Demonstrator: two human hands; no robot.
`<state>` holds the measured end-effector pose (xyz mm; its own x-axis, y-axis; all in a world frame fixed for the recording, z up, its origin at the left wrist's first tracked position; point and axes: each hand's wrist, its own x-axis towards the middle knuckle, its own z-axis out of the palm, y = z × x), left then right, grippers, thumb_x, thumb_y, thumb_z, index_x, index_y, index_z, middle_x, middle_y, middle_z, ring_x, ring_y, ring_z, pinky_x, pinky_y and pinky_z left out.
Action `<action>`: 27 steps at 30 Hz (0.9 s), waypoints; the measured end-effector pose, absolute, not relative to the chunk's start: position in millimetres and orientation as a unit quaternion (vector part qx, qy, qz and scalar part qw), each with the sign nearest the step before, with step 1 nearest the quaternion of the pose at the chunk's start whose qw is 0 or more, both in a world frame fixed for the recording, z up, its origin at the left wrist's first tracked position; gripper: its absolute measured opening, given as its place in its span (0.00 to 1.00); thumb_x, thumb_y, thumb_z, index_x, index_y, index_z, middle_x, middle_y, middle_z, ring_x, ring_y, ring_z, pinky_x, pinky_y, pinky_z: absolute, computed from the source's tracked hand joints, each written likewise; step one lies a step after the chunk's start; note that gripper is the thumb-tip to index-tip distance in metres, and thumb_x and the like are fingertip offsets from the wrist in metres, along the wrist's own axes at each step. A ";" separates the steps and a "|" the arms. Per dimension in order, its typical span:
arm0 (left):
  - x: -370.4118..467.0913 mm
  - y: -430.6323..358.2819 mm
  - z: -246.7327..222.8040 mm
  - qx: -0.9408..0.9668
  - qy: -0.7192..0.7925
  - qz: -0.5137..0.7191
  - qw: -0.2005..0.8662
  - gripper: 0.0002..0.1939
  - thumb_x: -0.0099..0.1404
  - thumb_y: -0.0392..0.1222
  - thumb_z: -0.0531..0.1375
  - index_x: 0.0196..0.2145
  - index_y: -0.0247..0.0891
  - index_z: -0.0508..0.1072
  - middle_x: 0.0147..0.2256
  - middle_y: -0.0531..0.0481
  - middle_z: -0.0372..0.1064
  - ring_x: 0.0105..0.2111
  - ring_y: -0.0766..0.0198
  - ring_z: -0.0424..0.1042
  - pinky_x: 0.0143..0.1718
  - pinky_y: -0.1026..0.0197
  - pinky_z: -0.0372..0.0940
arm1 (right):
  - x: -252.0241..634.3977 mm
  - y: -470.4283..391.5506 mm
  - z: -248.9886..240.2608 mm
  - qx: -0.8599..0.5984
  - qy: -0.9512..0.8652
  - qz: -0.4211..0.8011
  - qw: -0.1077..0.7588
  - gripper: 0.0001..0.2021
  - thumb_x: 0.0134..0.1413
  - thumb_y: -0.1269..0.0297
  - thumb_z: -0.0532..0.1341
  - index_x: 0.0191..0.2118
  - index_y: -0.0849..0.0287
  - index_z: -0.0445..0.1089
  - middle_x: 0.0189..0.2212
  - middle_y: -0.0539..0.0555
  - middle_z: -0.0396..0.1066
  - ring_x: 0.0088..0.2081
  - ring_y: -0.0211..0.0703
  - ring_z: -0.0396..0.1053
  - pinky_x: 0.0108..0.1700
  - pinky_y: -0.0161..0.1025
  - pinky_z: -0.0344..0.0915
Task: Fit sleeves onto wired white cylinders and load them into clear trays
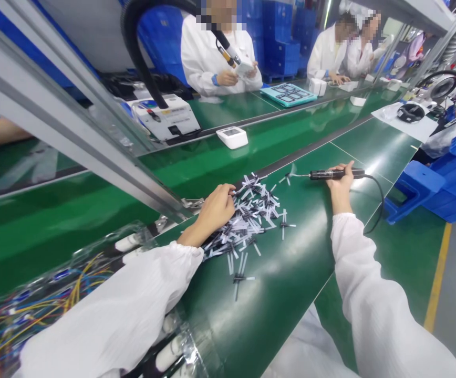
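My left hand (218,207) lies at the left side of a pile of small black parts with pale strips (251,212), its fingers curled. Whatever those fingers hold, if anything, is hidden. In my right hand (342,184) is a black corded pen-shaped tool (320,175), held level over the green bench with its thin metal tip pointing left. Beside that tip is a small pale-stripped part (288,179), with a faint translucent blur above it; contact cannot be made out. Two more such parts, one at the right (284,224) and one in front (238,278), lie apart from the pile.
Bagged coloured wires (74,289) lie under my left sleeve. A metal post (133,178) slants behind my left hand. Beyond are a green conveyor strip (188,168) with a white device (232,137), and co-workers in white. A blue stool (417,184) stands at right.
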<state>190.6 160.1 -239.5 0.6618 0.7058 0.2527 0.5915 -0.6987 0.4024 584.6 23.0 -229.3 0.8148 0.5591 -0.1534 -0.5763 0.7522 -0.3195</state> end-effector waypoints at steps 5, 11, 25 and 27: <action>190.7 160.4 -240.1 0.896 0.362 0.208 0.152 0.20 0.70 0.36 0.47 0.55 0.34 0.69 0.50 0.36 0.73 0.52 0.46 0.74 0.55 0.45 0.68 | 584.5 23.1 -229.3 -0.187 0.025 0.303 0.934 0.18 0.67 0.55 0.67 0.31 0.54 0.59 0.19 0.35 0.63 0.16 0.27 0.66 0.21 0.28 0.70; 190.5 158.8 -239.1 0.892 0.362 0.220 0.158 0.19 0.70 0.36 0.48 0.54 0.36 0.70 0.49 0.36 0.73 0.50 0.47 0.74 0.55 0.46 0.68 | 585.0 22.8 -230.5 -0.202 0.023 0.297 0.933 0.19 0.65 0.54 0.68 0.31 0.54 0.59 0.19 0.36 0.64 0.16 0.28 0.66 0.21 0.27 0.71; 200.7 133.4 -204.1 0.882 0.337 0.314 0.103 0.18 0.74 0.36 0.44 0.53 0.35 0.69 0.53 0.35 0.68 0.57 0.49 0.67 0.62 0.48 0.62 | 584.0 21.7 -232.0 -0.188 0.022 0.303 0.934 0.18 0.64 0.56 0.69 0.32 0.54 0.60 0.20 0.36 0.66 0.17 0.27 0.67 0.22 0.27 0.70; 211.8 125.5 -197.2 0.896 0.308 0.305 0.097 0.17 0.75 0.37 0.45 0.52 0.35 0.70 0.52 0.36 0.69 0.56 0.50 0.68 0.62 0.49 0.62 | 583.5 21.2 -232.0 -0.178 0.024 0.306 0.935 0.17 0.64 0.57 0.69 0.32 0.54 0.61 0.20 0.36 0.67 0.17 0.26 0.67 0.21 0.27 0.70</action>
<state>211.8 125.5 -197.2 0.6250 0.6105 0.4864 0.4925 -0.7919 0.3611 583.5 21.2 -232.0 0.8113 0.5640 -0.1540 -0.5811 0.7491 -0.3180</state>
